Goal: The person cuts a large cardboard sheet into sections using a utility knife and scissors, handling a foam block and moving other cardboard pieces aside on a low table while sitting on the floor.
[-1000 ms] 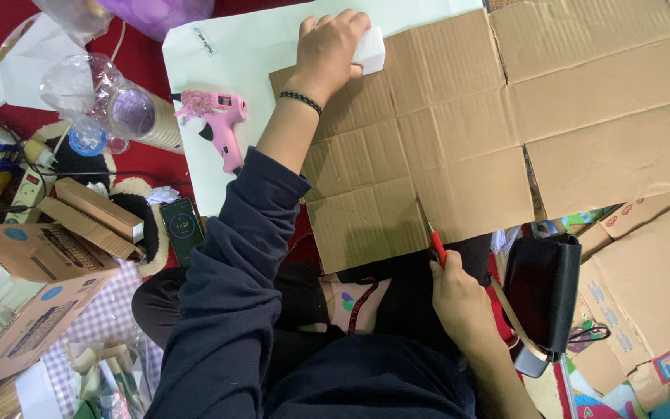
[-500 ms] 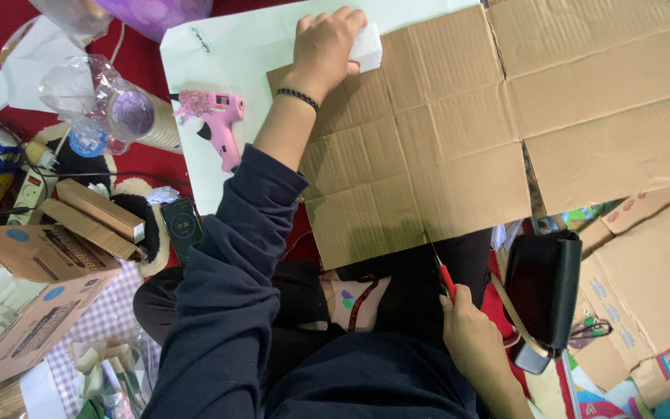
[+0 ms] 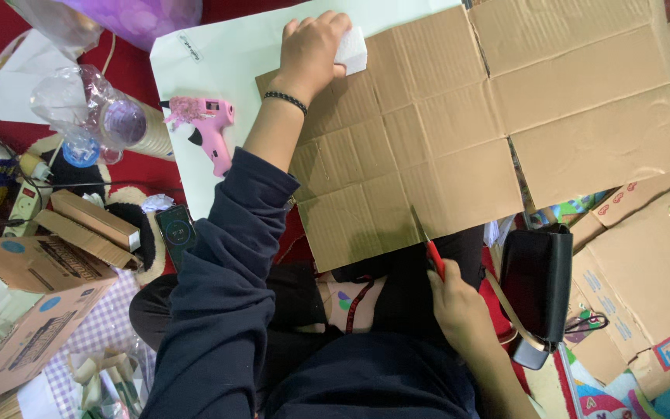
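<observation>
Pink glue gun [image 3: 205, 132] (on pale sheet [image 3: 234, 62])

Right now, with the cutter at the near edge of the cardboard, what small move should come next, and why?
Probably push the red cutter a little further up the flattened cardboard. The right hand has the blade at the near edge, and the left hand presses the far end flat, holding a white block.

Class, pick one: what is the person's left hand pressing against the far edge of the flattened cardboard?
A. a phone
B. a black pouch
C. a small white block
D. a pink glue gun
C: the left hand rests on the cardboard with a small white block under its fingers; the pink glue gun lies apart on the pale sheet.
</observation>
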